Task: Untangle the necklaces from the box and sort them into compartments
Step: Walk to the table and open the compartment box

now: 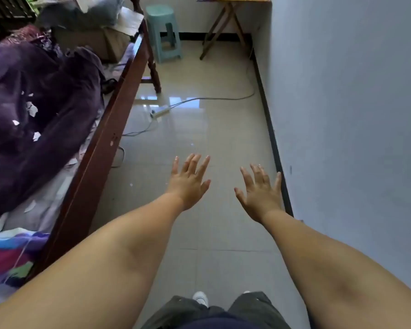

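From the head camera, the person is standing on a shiny tiled floor [199, 129] and holding both arms out in front. The left hand [188, 184] is showing its back, and its fingers [195, 162] are spread wide and holding nothing. The right hand [261, 195] is doing the same, with its fingers [259, 174] wide apart and nothing in them. Both hands are hanging in the air above the floor, not touching anything.

The necklaces, the box and the compartments are not showing anywhere in this view, so I cannot tell where they are lying or how far they are from the fingers. Nothing like them is near the hands.

A bed [97, 148] with a dark wooden side is running along the left, and a purple blanket [38, 103] is piled on it. A green stool [164, 32] and a folding table [233, 1] are standing far off by the back wall. A power strip [160, 112] with its cable is lying on the floor.

I think necklaces are light, thin and floppy, and they are slipping and knotting easily. Pulling hard is likely to tighten a knot or snap a chain. The best way is probably pinching one chain softly near the knot with two fingertips and easing it loose. The sorting has not started yet.
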The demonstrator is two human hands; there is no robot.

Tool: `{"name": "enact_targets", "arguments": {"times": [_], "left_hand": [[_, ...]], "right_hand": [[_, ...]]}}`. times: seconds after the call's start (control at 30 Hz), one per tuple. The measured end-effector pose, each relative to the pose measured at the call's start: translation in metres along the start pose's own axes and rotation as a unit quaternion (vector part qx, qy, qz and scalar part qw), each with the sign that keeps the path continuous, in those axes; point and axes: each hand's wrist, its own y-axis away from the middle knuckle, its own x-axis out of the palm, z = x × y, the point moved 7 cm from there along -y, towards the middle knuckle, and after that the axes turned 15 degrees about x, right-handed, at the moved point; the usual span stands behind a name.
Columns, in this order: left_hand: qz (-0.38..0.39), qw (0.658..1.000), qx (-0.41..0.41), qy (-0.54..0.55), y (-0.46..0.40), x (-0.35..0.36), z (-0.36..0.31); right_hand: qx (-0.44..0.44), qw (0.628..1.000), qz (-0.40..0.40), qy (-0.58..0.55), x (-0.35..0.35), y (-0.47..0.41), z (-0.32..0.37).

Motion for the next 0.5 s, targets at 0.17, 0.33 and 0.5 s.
{"name": "enact_targets", "arguments": {"times": [0.17,0.33,0.5], "left_hand": [[-0.02,1.0,-0.003,0.004,-0.032,-0.008,0.021],[-0.041,0.999,0.016,0.014,-0.093,-0.019,0.032],[-0.047,0.998,0.029,-0.001,-0.183,-0.034,0.049]], "right_hand": [[0.024,1.0,-0.01,-0.007,-0.005,-0.03,-0.003],[0.046,0.999,-0.027,-0.005,-0.018,-0.091,-0.017],[0.035,0.998,-0.047,-0.013,-0.036,-0.184,-0.026]]}}
